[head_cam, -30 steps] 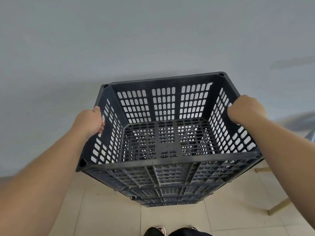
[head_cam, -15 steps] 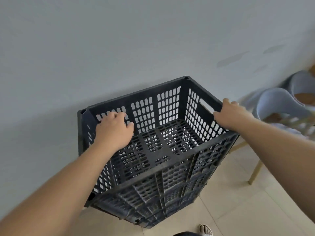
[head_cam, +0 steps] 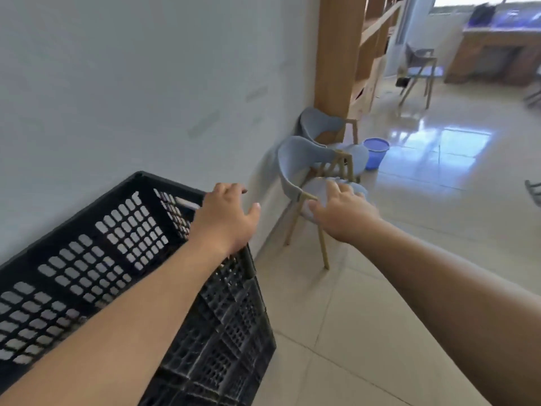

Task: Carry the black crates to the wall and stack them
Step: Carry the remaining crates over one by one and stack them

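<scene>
left bare hand (head_cam: 225, 218): fingers spread, empty, forearm stretched forward | right bare hand (head_cam: 341, 210): fingers loosely spread, empty, forearm extended, apart from the left

Both hands off crate (head_cam: 123, 259) rim: left hand (head_cam: 225, 218) open above it, right hand (head_cam: 342, 213) clear; view swung right.

The left forearm (head_cam: 146, 312) hid part of the crate (head_cam: 96, 259); the frame's left and bottom edges cut the crate off; the far desk (head_cam: 497, 51) was blurred.

Grey chairs (head_cam: 304, 162) — blue bucket (head_cam: 375, 153) beyond
</scene>
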Action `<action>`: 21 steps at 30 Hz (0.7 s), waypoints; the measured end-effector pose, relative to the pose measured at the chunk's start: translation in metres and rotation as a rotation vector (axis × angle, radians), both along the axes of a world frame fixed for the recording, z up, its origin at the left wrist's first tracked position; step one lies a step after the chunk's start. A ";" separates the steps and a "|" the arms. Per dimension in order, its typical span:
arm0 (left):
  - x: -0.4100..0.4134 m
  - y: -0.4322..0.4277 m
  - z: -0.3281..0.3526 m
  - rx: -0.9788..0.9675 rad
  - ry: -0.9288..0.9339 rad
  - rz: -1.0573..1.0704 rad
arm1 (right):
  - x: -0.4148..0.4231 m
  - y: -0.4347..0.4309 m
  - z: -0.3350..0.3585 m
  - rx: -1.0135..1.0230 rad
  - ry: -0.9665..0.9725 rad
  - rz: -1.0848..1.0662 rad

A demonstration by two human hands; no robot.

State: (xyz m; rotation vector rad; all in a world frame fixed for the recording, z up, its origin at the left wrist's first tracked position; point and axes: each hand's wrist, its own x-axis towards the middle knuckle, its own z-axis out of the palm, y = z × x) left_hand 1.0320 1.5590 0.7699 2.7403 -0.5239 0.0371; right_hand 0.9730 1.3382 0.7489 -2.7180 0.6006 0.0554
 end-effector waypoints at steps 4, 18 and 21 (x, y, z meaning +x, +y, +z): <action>-0.030 -0.111 -0.010 0.042 0.030 -0.154 | -0.067 -0.093 -0.006 -0.007 0.016 -0.177; -0.235 -0.488 -0.056 0.241 0.029 -0.808 | -0.376 -0.363 -0.037 0.022 0.171 -0.842; -0.274 -0.554 -0.063 0.279 0.025 -0.945 | -0.427 -0.399 -0.045 0.053 0.190 -0.984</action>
